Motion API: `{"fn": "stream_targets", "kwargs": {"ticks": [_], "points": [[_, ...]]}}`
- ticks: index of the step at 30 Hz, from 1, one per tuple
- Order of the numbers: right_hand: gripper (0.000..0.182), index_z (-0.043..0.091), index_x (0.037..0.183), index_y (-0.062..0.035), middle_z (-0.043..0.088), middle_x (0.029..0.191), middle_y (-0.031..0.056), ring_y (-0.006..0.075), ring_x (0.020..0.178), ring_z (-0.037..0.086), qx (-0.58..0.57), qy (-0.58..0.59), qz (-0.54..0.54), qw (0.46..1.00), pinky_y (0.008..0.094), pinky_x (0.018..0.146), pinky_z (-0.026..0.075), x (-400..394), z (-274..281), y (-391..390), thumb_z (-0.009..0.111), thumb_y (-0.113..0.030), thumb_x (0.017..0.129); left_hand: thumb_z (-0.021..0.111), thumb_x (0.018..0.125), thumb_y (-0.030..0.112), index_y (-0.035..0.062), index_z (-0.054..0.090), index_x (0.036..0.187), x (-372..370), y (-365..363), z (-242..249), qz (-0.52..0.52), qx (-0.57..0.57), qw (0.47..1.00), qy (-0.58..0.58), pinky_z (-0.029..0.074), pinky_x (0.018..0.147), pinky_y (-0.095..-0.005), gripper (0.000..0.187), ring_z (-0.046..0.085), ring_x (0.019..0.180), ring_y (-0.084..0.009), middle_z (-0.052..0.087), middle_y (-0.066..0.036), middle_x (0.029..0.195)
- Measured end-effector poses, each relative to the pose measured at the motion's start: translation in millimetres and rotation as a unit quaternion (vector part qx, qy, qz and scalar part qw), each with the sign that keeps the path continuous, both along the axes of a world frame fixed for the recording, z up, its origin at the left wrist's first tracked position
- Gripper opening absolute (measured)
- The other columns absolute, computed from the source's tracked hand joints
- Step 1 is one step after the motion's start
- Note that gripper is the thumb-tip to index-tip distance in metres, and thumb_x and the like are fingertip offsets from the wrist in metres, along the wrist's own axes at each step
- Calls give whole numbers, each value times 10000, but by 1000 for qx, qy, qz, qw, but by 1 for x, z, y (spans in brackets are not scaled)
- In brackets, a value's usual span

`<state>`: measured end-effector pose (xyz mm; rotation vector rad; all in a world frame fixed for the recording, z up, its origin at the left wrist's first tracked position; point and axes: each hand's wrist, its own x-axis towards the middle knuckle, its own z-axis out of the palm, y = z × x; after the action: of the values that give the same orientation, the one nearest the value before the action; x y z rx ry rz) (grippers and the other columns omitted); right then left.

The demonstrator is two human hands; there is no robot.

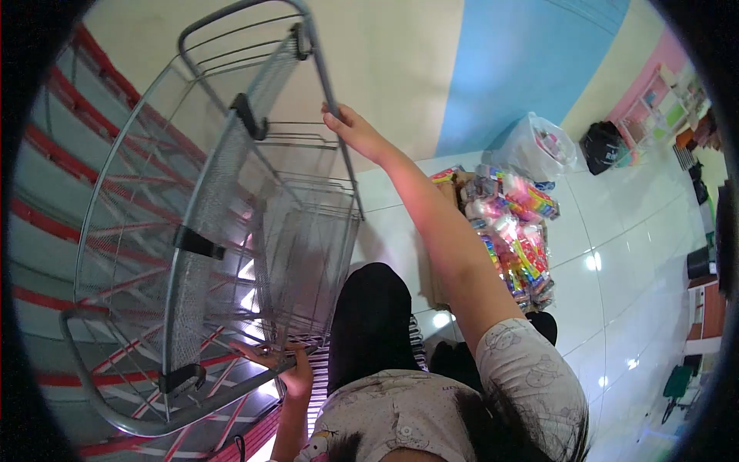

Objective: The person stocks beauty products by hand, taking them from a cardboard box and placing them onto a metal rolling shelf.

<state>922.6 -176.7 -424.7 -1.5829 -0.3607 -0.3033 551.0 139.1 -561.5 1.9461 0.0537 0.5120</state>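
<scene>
A grey metal wire rack (178, 300) with mesh panels and black plastic clips stands tilted at the left of the head view. My right hand (354, 132) reaches up and is closed around the rack's tubular side frame. Lower down, my left hand (295, 373) grips the curved tube at the rack's near end, its fingers reaching past the bar. Part of the left palm is hidden by the tube.
Packs of colourful goods (516, 239) lie on the white tiled floor (577, 285) to the right. Behind them are a white plastic bag (536, 150) and a black bag (600, 146). A red and grey slatted shutter (46, 254) is on the left.
</scene>
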Motion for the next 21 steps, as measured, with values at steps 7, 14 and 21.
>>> {"fn": "stream_targets", "kwargs": {"ticks": [7,14,21], "points": [[339,594,926,0,619,762,39,116,679,576,-33,95,-41,994,274,642,472,-28,23,-22,586,-338,951,587,790,-96,17,563,922,21,34,8,-15,4,998,59,437,801,-318,176,531,879,-171,557,-60,907],[363,584,881,-11,544,679,11,101,610,490,-10,78,-200,977,277,588,425,-79,12,-59,551,-362,969,605,801,-41,-28,409,1316,129,99,-32,30,62,997,-28,441,900,-336,551,575,971,-214,579,-138,1127],[401,564,866,-3,542,660,67,147,616,484,-57,44,-267,961,311,600,421,-106,11,-67,523,-386,977,533,912,76,-54,597,1088,256,84,21,19,-16,999,37,479,829,-317,228,638,890,-220,684,-114,953]]}}
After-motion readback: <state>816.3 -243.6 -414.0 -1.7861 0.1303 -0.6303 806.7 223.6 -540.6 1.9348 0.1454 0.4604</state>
